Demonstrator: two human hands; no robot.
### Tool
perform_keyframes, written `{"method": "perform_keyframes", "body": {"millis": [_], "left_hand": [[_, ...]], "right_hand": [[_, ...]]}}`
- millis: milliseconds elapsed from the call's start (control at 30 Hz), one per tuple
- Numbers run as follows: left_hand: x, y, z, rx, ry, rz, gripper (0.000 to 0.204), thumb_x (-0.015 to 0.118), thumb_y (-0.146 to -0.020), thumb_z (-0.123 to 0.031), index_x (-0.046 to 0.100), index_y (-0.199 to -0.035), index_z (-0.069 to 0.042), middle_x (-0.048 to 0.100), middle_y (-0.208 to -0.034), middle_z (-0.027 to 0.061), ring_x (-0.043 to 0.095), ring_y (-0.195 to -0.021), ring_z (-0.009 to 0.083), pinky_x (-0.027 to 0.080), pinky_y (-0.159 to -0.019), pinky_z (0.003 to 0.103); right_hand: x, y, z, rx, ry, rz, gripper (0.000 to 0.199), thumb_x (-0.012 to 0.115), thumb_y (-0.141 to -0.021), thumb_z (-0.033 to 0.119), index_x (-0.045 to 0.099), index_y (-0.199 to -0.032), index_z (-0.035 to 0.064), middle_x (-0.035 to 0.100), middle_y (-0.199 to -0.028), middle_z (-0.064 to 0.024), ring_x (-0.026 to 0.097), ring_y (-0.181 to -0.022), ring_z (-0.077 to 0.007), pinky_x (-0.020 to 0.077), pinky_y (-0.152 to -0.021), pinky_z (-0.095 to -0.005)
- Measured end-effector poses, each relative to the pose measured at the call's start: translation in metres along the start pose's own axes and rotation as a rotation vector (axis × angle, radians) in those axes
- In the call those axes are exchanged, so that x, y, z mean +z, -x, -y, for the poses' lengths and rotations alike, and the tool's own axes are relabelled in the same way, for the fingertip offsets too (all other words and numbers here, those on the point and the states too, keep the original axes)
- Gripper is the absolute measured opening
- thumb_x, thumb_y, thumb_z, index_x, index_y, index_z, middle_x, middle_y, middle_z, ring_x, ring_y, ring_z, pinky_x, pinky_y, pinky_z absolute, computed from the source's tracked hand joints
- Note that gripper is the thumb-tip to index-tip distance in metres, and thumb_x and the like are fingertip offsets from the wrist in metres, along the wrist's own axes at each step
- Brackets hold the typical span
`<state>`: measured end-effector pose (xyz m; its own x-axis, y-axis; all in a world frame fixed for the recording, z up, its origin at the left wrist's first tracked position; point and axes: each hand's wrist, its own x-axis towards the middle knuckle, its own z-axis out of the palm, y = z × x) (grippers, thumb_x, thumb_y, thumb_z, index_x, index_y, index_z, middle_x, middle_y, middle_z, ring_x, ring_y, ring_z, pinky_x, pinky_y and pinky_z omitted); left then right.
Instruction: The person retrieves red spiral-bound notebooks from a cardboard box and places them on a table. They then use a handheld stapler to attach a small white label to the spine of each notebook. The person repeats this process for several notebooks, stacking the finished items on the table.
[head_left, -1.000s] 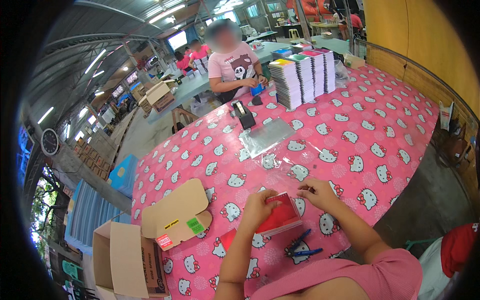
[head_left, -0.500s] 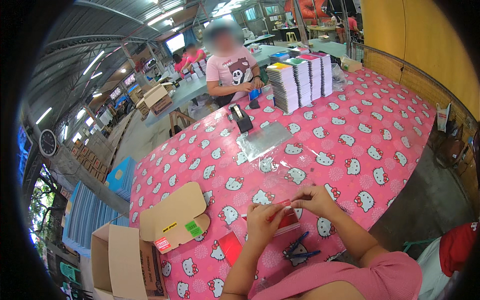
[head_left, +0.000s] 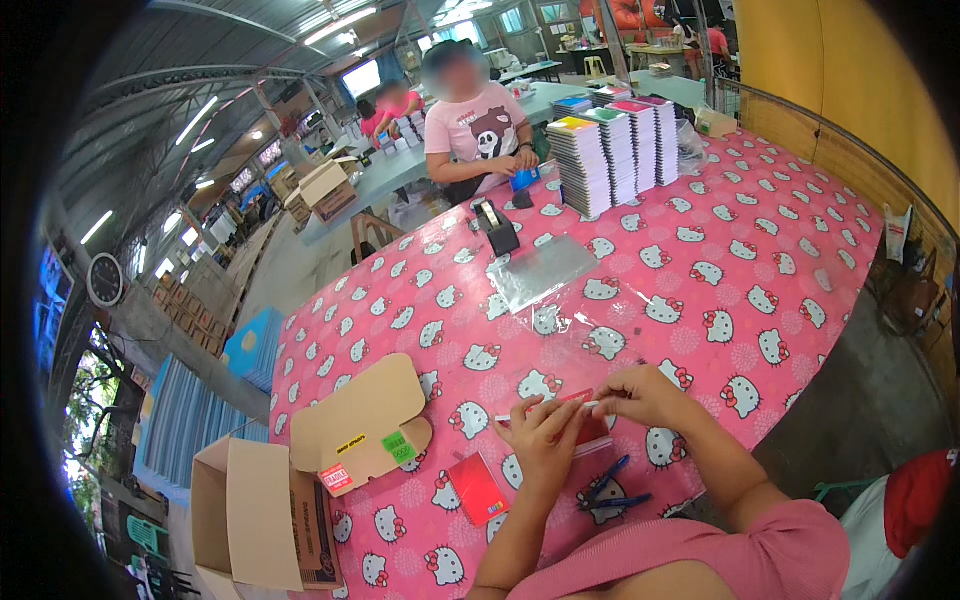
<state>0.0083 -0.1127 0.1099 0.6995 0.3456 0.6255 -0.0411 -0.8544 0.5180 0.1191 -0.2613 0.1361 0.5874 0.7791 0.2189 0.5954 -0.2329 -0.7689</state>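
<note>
A red notebook (head_left: 593, 430) lies on the pink tablecloth (head_left: 700, 350) close in front of me, partly covered by my hands. My left hand (head_left: 545, 440) is bent over its left part, thumb and fingers pressed along the upper edge. At that edge my right hand (head_left: 640, 396) has thumb and index finger pinched together on a thin whitish edge, which I cannot make out clearly. A second red notebook (head_left: 478, 488) rests flat beside my left forearm. Blue-handled pliers (head_left: 610, 490) lie between my forearms, just below the hands.
An open carton (head_left: 262, 515) and a cut cardboard piece (head_left: 365, 420) stand at the left. Farther off are clear plastic sleeves (head_left: 545, 275), a black tape dispenser (head_left: 496, 228) and tall notebook stacks (head_left: 585, 165). Across the table a person (head_left: 478, 140) handles a blue item (head_left: 524, 178).
The whole view has shifted slightly, with things appearing farther right. My left fingers have spread somewhat along the notebook's edge; the right hand keeps its pinch. More of the loose red notebook shows.
</note>
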Motion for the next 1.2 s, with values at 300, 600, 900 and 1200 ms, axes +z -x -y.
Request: {"method": "perform_keyframes", "body": {"millis": [300, 600, 900, 1200], "left_hand": [[-0.006, 0.003, -0.001, -0.010, -0.042, 0.052, 0.021, 0.074, -0.073, -0.022, 0.072, -0.094, -0.019, 0.066, -0.087, -0.0065, 0.052, -0.084, 0.0128, 0.025, -0.086, 0.042], [-0.005, 0.002, 0.008, 0.031, -0.003, 0.049, 0.020, 0.072, -0.073, -0.016, 0.073, -0.091, -0.023, 0.067, -0.088, -0.0079, 0.053, -0.083, 0.0124, 0.025, -0.087, 0.042], [-0.004, 0.000, 0.011, 0.018, -0.010, 0.069, 0.024, 0.074, -0.072, -0.017, 0.072, -0.095, -0.023, 0.067, -0.088, -0.0080, 0.053, -0.083, 0.0125, 0.026, -0.086, 0.040], [-0.005, -0.002, 0.008, -0.049, 0.025, 0.078, 0.025, 0.076, -0.071, -0.019, 0.071, -0.095, -0.017, 0.067, -0.084, -0.0040, 0.053, -0.080, 0.0134, 0.027, -0.087, 0.038]], "right_hand": [[0.015, 0.008, 0.006, -0.138, 0.070, -0.204, 0.021, 0.065, -0.080, 0.011, 0.057, -0.098, 0.0034, 0.055, -0.081, -0.0118, 0.057, -0.073, -0.0287, 0.0470, -0.063, -0.0363], [0.019, 0.000, 0.009, -0.140, 0.173, -0.190, 0.016, 0.065, -0.079, 0.014, 0.055, -0.089, 0.0051, 0.056, -0.082, -0.0107, 0.057, -0.077, -0.0318, 0.0464, -0.062, -0.0393], [0.021, 0.000, 0.019, -0.159, 0.181, -0.290, 0.010, 0.066, -0.078, 0.012, 0.058, -0.082, 0.0059, 0.056, -0.080, -0.0092, 0.058, -0.071, -0.0307, 0.0469, -0.059, -0.0382], [0.026, -0.004, 0.021, -0.247, 0.300, -0.329, 0.010, 0.065, -0.078, 0.011, 0.057, -0.078, 0.0048, 0.055, -0.079, -0.0103, 0.058, -0.071, -0.0301, 0.0460, -0.057, -0.0366]]}}
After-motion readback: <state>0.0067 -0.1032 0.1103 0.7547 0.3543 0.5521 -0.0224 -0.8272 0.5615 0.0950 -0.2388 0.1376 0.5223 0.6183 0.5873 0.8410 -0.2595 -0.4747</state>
